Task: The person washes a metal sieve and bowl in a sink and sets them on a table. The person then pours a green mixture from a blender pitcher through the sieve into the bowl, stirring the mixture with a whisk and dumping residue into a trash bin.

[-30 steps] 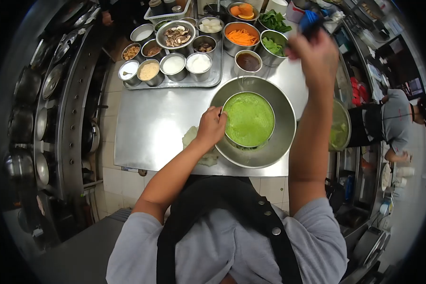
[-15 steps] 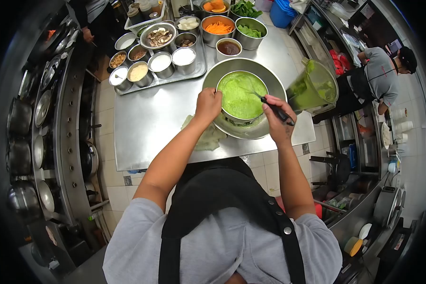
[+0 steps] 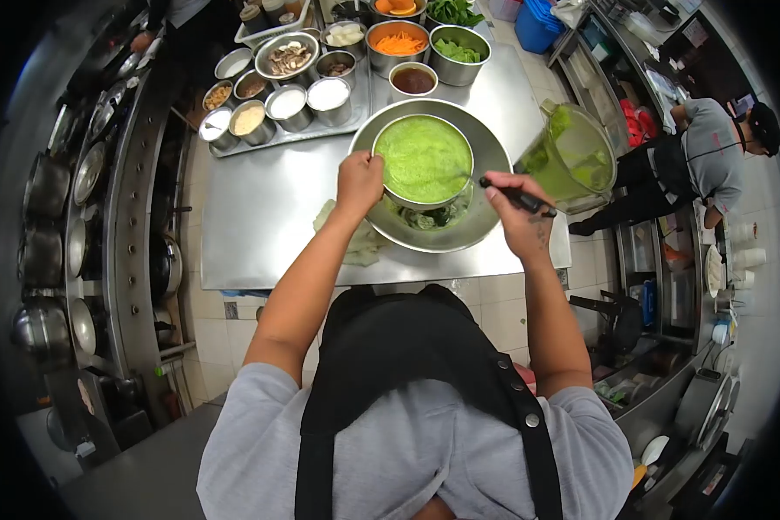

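Observation:
My left hand (image 3: pixel 360 184) is closed at the left edge of a round metal strainer (image 3: pixel 424 205) filled with frothy green purée (image 3: pixel 423 159). The strainer is held over a wide steel mixing bowl (image 3: pixel 489 222), and its underside is hidden. In my right hand (image 3: pixel 520 208) is a whisk, gripped by its black handle (image 3: pixel 525 200). The whisk's wire end is blurred at the strainer's right rim. Green liquid shows low in the bowl. A crumpled pale cloth (image 3: pixel 361 246) lies by the bowl, below my left wrist.
A green-smeared blender jug (image 3: pixel 581 154) stands right of the bowl. Behind are a cup of brown sauce (image 3: pixel 413 81), a pot of shredded carrot (image 3: pixel 398 41) and a tray (image 3: pixel 355 123) of several ingredient cups. A co-worker (image 3: pixel 711 152) stands at the right counter.
The strainer has shifted left and toward the far side of the bowl with my left hand. My right hand has drawn the whisk from the purée's middle to the right rim.

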